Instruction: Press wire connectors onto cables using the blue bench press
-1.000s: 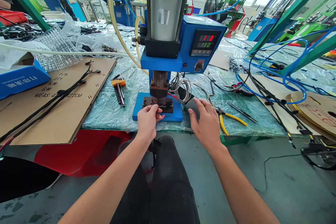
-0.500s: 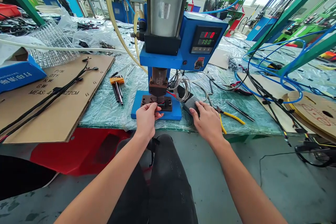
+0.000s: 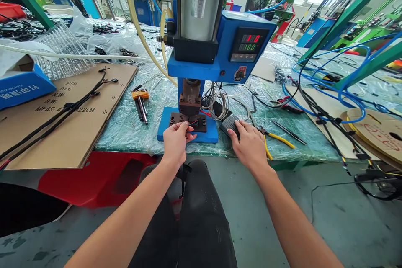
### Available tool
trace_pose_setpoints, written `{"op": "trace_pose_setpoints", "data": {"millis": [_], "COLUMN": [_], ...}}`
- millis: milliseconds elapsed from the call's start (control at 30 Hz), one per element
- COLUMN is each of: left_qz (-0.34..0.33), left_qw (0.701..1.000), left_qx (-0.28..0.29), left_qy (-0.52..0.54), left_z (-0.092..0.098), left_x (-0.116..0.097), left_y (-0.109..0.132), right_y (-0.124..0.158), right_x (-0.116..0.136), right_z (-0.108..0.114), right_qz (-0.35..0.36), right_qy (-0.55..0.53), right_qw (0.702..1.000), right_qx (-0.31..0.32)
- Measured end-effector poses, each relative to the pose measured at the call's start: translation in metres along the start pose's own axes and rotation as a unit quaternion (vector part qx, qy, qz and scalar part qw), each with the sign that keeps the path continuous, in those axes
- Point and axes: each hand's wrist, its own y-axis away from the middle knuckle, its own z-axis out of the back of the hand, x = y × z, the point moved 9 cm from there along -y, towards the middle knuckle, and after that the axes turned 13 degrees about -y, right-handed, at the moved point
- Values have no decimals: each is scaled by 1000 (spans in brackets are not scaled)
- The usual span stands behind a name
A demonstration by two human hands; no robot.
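A blue pneumatic press [image 3: 201, 67] stands on the table in front of me, its ram [image 3: 189, 101] down over a dark fixture [image 3: 201, 122] on the blue base. My left hand [image 3: 176, 142] pinches thin red and black wires [image 3: 193, 124] at the front of that fixture, fingers closed on them. My right hand [image 3: 251, 144] lies flat on a grey ribbed pedal switch [image 3: 230, 122] just right of the base, fingers stretched out over it. The controller display [image 3: 249, 44] shows red and green digits.
Yellow-handled pliers [image 3: 278, 138] lie right of my right hand. Hex keys with an orange holder [image 3: 140, 102] sit left of the press. A cardboard sheet [image 3: 63, 121] with black cables [image 3: 56, 119] covers the left; blue hoses [image 3: 326, 88] and a cardboard reel [image 3: 377, 134] lie right.
The press ram has come down slightly toward the fixture. My right hand has slid forward and settled onto the pedal switch. My left hand keeps its pinch on the wires.
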Motion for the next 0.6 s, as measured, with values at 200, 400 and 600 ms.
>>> {"op": "trace_pose_setpoints", "data": {"millis": [200,400,600], "left_qz": [7,10,8], "left_qw": [1000,1000,1000], "left_qx": [-3,-12,-10], "left_qy": [1,0,2], "left_z": [0,0,0], "left_x": [0,-2,-2], "left_y": [1,3,2], "right_y": [0,1,1], "right_x": [0,0,0], "right_z": [-1,-1,-1], "right_qz": [-10,-1,-4], "right_qy": [17,8,6], "right_qw": [1000,1000,1000], "right_qx": [13,3,5]}}
